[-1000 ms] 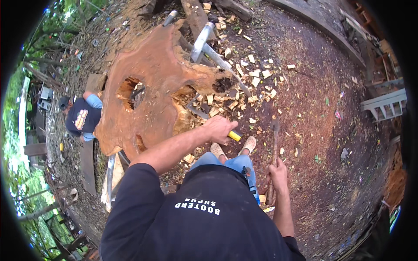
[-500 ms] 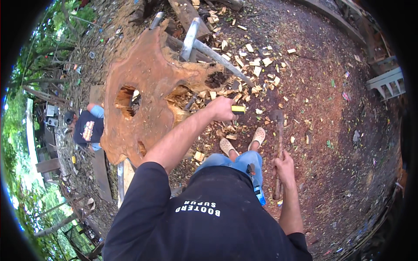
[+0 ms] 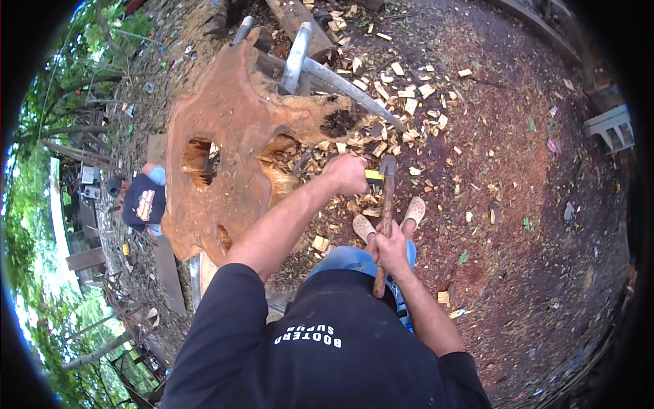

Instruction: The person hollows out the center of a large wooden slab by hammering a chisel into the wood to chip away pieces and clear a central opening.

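Observation:
My left hand [image 3: 347, 174] is closed around a yellow-handled chisel [image 3: 373, 175], whose blade is hidden behind my hand, beside the wood. My right hand [image 3: 391, 251] grips the wooden handle of a hammer [image 3: 387, 204]. The hammer head is right at the end of the chisel's yellow handle; whether they touch I cannot tell. To the left lies a large irregular wood slab [image 3: 235, 146], reddish brown on top, with hollowed openings and pale, freshly cut edges near my left hand.
Pale wood chips [image 3: 410, 105] litter the ground beyond my hands. Metal pipes [image 3: 297, 58] stand by the slab's far end. Another person [image 3: 143, 199] sits at the slab's left side. A white plastic chair [image 3: 610, 129] is at far right. My feet wear beige clogs [image 3: 414, 211].
My right hand has swung the hammer left, bringing its head from apart to the chisel's end. My left hand holds the chisel in about the same place.

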Motion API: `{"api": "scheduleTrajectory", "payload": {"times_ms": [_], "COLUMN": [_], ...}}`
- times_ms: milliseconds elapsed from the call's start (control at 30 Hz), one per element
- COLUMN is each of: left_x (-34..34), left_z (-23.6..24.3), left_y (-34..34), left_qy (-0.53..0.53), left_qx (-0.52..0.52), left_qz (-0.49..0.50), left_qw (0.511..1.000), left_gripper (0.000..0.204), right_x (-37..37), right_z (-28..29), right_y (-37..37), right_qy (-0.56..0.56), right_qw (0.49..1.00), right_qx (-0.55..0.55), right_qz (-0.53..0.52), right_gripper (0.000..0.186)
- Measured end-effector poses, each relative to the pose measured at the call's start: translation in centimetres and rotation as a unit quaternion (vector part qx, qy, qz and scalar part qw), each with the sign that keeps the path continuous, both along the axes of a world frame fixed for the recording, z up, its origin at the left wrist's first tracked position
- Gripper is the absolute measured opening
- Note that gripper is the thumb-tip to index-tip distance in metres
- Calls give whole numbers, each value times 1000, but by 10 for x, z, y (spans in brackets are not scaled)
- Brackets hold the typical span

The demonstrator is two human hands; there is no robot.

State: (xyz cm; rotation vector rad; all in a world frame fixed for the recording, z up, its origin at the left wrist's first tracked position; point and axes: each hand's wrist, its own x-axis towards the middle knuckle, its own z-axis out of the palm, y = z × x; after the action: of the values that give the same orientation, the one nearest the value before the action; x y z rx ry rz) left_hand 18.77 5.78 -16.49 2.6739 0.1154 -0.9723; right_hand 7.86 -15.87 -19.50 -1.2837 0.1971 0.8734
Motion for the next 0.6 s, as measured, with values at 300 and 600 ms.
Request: {"api": "scheduleTrajectory", "payload": {"times_ms": [300,600], "left_x": [-1,11], "left_z": [11,16], "left_y": [-22,-18], "left_qy": [-62,-36], "left_qx": [-17,-10], "left_qz": [24,30], "left_qw": [998,999], "left_gripper": [28,31], "right_x": [18,18], "right_z": [4,9], "right_y": [-44,-56], "right_qy": [-11,-20], "right_qw": [986,989], "right_qx": [-37,-33], "right_qz": [-160,-145], "right_gripper": [21,21]}}
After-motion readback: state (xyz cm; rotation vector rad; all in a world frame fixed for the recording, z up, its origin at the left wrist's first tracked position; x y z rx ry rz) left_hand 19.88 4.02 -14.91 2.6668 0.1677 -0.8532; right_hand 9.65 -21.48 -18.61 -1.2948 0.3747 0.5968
